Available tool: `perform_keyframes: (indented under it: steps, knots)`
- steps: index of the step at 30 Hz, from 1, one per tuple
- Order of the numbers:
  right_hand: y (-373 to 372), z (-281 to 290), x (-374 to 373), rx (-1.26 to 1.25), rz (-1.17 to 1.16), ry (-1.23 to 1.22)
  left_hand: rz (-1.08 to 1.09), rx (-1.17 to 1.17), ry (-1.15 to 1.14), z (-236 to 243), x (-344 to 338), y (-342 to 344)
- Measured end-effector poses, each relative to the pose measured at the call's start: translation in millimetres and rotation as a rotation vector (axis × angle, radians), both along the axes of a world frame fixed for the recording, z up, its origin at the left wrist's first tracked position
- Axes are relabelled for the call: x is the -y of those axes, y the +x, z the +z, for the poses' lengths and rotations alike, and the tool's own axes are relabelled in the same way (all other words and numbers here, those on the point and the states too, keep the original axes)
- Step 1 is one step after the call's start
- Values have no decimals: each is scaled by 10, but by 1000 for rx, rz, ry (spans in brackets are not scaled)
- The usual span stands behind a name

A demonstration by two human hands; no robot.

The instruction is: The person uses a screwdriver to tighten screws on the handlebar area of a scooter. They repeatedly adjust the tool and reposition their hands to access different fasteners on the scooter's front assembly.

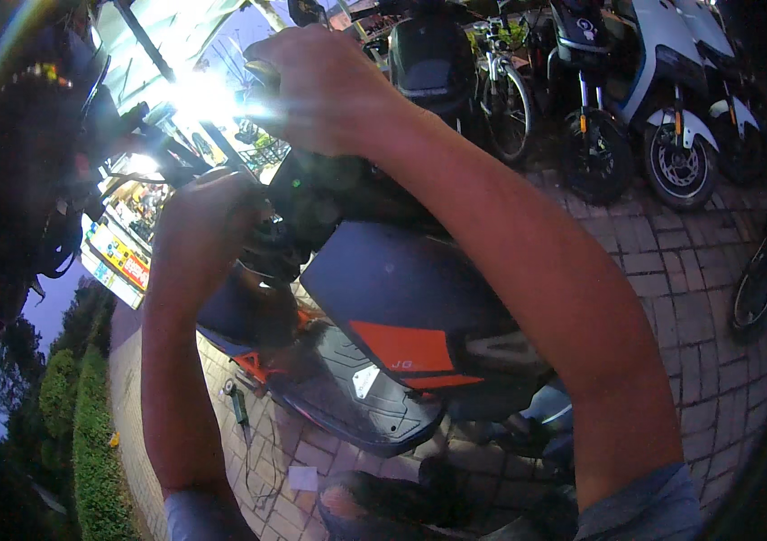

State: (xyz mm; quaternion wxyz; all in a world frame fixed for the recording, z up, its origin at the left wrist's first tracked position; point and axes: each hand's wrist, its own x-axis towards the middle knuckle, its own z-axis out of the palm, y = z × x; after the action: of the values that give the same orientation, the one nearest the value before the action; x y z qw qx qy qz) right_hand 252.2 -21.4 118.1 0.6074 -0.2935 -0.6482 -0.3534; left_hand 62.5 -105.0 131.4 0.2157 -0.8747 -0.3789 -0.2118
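My right hand [320, 90] is raised at the upper middle, its fingers curled closed in front of a bright light. Glare and the fingers hide what it grips. Lower and to the left is my left hand [208, 221], also closed, against dark parts near the front of a scooter. Its grip is hidden by the back of the hand. Below both forearms stands the dark blue scooter body [401, 270] with an orange panel [401, 346]. The scooter's grey ribbed footboard [334, 383] shows under it.
On the paving lies a green tool [237, 403] with a cord, near a pale flat piece [303, 478]. Parked scooters [672, 99] and a bicycle [505, 104] line the upper right. A hedge [100, 442] runs along the left. Dark handlebar-like parts [68, 162] fill the upper left.
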Motion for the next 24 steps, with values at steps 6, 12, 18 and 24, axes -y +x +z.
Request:
perform_keyframes:
  steps: [6, 12, 18, 24]
  knots:
    - [-20, -6, 197, -43, 93, -114, 10, 6, 50, -62, 1, -70]
    - [-4, 18, 121, -11, 10, -16, -24, -197, 153, 67, 11, -43]
    - [-6, -10, 151, -38, 93, -71, 19, -322, 288, 83, -1, -55]
    - [-13, 9, 165, 1, 32, -103, -99, -72, 157, 4, -59, -265]
